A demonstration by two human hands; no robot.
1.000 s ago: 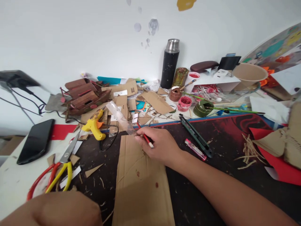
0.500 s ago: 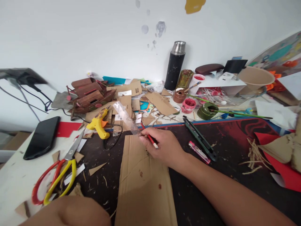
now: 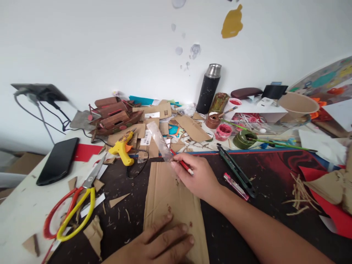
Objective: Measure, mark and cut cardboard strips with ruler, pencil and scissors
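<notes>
A long brown cardboard sheet (image 3: pixel 165 190) lies on the dark mat in front of me. My left hand (image 3: pixel 162 244) rests flat on its near end, fingers stretched out. My right hand (image 3: pixel 196 178) is closed at the sheet's far right corner, pinching a clear plastic ruler (image 3: pixel 159 141) that angles up to the left and holding a red pencil (image 3: pixel 183 165) between the fingers.
Red and yellow scissors (image 3: pixel 70 211), a black phone (image 3: pixel 58 160) and a yellow glue gun (image 3: pixel 122 148) lie at the left. A green box cutter (image 3: pixel 238 171), a pink tube (image 3: pixel 235 181), paint pots (image 3: pixel 223 132), a black flask (image 3: pixel 209 88) and cardboard scraps crowd the back.
My left hand has moved forward from the bottom edge and now lies flat on the cardboard's near end. The view tilted up a little; my right hand keeps the ruler and pencil.
</notes>
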